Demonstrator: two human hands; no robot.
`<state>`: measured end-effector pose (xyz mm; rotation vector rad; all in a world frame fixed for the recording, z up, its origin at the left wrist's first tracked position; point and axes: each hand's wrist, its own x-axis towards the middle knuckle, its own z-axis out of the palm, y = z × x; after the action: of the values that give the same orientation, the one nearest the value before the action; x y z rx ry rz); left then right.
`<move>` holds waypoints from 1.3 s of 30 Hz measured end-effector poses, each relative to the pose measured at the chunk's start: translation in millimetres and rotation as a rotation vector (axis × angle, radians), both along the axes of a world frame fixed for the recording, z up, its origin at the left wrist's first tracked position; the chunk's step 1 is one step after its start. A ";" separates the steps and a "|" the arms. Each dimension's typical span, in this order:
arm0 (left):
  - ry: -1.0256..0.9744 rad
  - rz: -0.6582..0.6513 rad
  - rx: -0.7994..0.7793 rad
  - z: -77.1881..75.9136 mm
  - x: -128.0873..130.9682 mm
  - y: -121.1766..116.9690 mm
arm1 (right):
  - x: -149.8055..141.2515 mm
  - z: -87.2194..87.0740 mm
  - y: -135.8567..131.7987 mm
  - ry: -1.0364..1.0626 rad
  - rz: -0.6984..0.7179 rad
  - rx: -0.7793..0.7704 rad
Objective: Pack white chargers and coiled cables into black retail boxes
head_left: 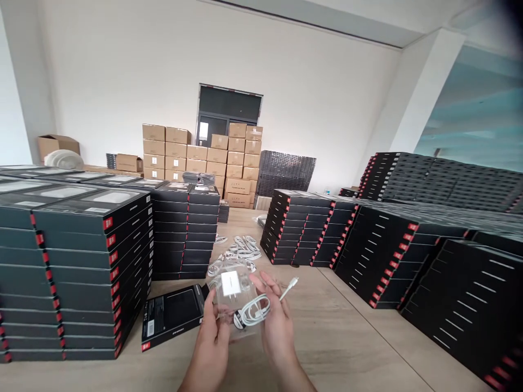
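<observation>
Both my hands hold a clear plastic tray (235,305) over the wooden table. A white charger plug (230,283) sits in the tray's upper part. My left hand (213,333) grips the tray's lower left edge. My right hand (274,316) curls round the right side and presses a coiled white cable (252,312) into the tray; the cable's connector end (291,283) sticks out to the right. A flat black box (171,316) with a red tab lies just left of my hands.
Tall stacks of black boxes with red tabs stand at the left (81,261), centre right (306,228) and right (449,272). Several loose coiled white cables (239,251) lie on the table (347,337) behind my hands. Cardboard cartons (204,158) are piled by the far wall.
</observation>
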<state>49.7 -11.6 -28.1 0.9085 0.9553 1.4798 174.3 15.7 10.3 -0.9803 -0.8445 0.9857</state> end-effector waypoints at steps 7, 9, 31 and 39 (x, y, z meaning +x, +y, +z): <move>-0.487 -0.189 -0.040 9.9 -7.6 -0.4 | -11.9 -11.3 -4.8 -0.375 0.051 0.163; -0.460 -0.186 -0.025 12.3 -13.5 0.9 | -12.1 -16.6 -4.3 -0.430 0.090 0.149; -0.143 0.035 0.047 20.8 -25.1 10.7 | -24.0 -6.6 -2.2 -0.357 0.268 0.111; -0.344 -0.249 -0.015 36.4 -37.1 4.4 | -25.0 -3.2 -8.9 -0.197 0.492 0.009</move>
<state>12.7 -7.2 8.3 0.7038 0.5783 1.3569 149.3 6.8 7.0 -0.8879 -1.2927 1.3123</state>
